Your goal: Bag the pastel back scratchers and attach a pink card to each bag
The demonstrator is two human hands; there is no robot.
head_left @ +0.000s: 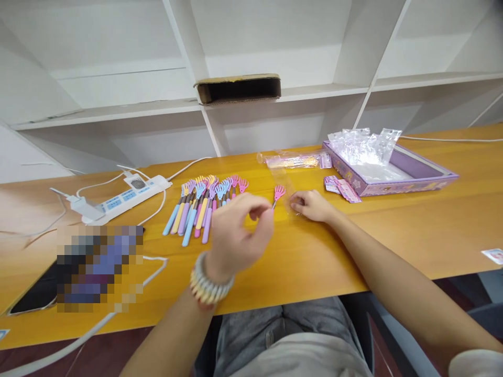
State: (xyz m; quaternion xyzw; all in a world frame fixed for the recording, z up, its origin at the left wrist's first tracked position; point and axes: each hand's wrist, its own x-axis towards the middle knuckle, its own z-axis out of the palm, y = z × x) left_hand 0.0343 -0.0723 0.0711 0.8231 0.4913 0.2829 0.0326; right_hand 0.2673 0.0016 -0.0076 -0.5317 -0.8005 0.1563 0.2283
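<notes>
In my left hand (243, 233), closed with thumb and fingertips together, is a back scratcher with a pink claw-shaped head (279, 192). Its thin metal shaft shows at my fingertips; the handle is hidden. My right hand (312, 206) rests on the table with curled fingers, pinching a clear plastic bag (288, 186) that lies flat and is hard to see. To the left of my left hand lies a pile of back scratchers (196, 212) with blue, yellow, purple and pink handles. Behind my right hand, a yellow back scratcher (301, 161) lies in clear wrapping.
A purple box (404, 186) holding clear bags (365, 149) stands at the right, with printed cards (342, 188) beside it. A power strip (128, 199) with white cables and a phone (37, 285) lie at the left. White shelves (267, 31) with a cardboard box (239, 89) rise behind.
</notes>
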